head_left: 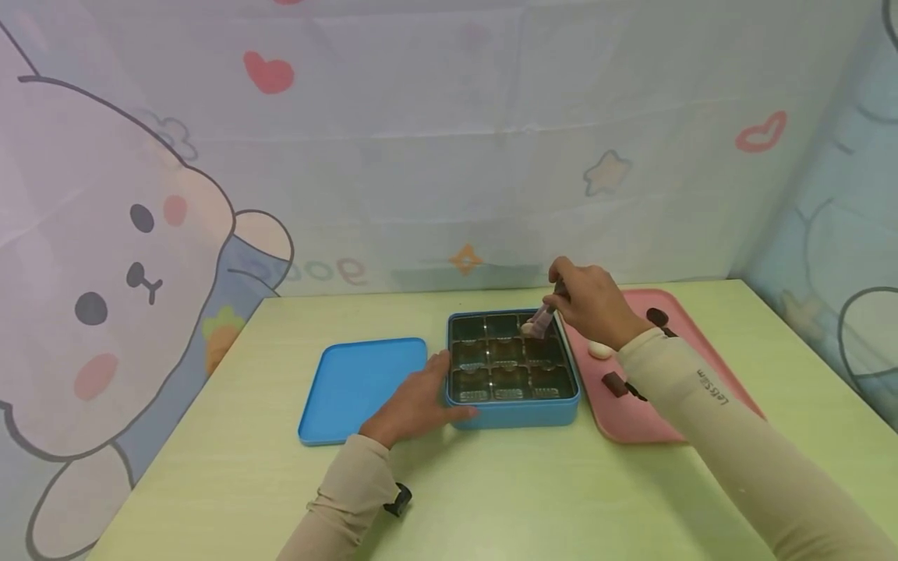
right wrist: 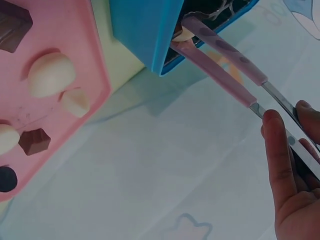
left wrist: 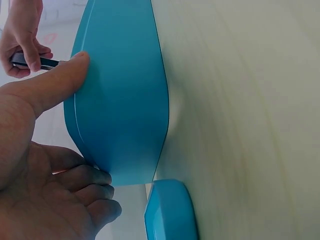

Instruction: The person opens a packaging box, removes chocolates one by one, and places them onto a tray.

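Note:
A blue box (head_left: pixel 515 415) stands on the table, with a divided plastic insert (head_left: pixel 507 352) inside it. My left hand (head_left: pixel 417 399) holds its front left corner, thumb along the front wall and bent fingers at the left side. My right hand (head_left: pixel 595 302) grips tongs (head_left: pixel 540 321) with pinkish-purple tips, tilted down into the far right compartment. Between the tips is a whitish chocolate (right wrist: pixel 185 35), partly hidden by the box wall in the right wrist view. Whether it touches the compartment floor I cannot tell.
A pink tray (head_left: pixel 648 425) lies right of the box, partly under the right forearm. It bears several chocolates, among them a white one (head_left: pixel 599 351) and a brown one (head_left: pixel 615 383). To the left lies a flat blue lid (head_left: pixel 361 389). A printed cloth (head_left: pixel 421 156) hangs behind the table.

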